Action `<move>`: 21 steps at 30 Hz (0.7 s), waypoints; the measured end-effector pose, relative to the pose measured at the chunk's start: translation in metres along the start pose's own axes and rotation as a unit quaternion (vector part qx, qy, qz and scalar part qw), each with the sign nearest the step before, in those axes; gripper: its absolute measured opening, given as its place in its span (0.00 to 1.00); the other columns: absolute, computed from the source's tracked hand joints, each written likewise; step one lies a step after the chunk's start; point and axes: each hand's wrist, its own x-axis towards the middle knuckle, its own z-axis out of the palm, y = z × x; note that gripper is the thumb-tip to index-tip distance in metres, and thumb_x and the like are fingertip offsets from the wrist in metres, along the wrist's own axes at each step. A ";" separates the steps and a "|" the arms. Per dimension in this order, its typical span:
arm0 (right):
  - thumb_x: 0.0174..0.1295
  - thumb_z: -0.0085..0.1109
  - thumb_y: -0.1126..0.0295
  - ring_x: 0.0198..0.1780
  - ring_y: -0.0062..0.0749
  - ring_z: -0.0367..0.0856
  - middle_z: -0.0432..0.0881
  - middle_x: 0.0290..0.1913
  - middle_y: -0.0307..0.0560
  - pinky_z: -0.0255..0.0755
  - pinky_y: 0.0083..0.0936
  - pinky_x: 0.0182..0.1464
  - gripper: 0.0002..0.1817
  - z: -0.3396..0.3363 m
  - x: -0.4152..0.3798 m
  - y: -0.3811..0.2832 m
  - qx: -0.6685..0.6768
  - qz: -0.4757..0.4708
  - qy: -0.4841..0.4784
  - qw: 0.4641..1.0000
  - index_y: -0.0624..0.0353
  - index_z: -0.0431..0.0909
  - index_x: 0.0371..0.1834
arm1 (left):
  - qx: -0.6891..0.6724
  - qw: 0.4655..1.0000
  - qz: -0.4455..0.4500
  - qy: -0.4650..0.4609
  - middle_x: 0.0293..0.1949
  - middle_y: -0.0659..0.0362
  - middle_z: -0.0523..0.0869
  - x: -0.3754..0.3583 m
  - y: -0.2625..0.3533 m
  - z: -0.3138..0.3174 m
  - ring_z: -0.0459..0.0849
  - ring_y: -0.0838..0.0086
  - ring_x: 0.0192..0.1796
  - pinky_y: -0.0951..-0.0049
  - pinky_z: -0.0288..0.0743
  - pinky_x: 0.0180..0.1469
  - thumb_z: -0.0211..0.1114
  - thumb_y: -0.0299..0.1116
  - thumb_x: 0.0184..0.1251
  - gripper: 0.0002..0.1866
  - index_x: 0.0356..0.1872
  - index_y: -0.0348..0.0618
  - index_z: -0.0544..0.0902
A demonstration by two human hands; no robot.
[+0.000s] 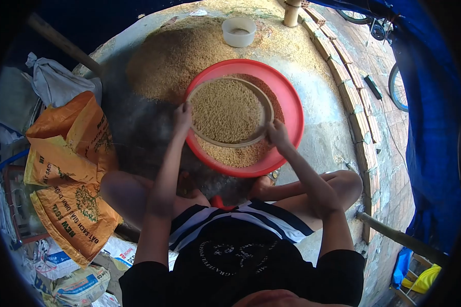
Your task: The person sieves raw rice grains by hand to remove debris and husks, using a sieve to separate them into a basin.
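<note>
Both my hands grip a round sieve (pixel 195 134) by its rim, one at each side. My left hand (pixel 183 116) is closed on the left edge, and my right hand (pixel 277 132) is closed on the lower right edge. A layer of tan grain (pixel 225 110) fills most of the sieve. Under it sits a wide red basin (pixel 295 110), and more grain (pixel 235 154) lies in the basin below and to the right of the sieve.
Husks are heaped in a pile (pixel 164 59) beyond the basin, with a translucent tub (pixel 239 38) at its far edge. Orange sacks (pixel 71 194) stand at my left. A row of bricks (pixel 351 97) curves along the right, and a blue tarp (pixel 435 102) hangs beyond.
</note>
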 end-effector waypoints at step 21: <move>0.52 0.42 0.70 0.23 0.49 0.73 0.71 0.21 0.58 0.65 0.38 0.26 0.10 0.000 0.014 0.034 -0.226 -0.196 0.170 0.939 0.65 0.58 0.33 | 0.159 0.958 0.223 0.088 0.22 0.55 0.73 -0.019 0.002 0.020 0.71 0.71 0.27 0.72 0.64 0.31 0.41 0.40 0.62 0.17 0.33 0.35 0.72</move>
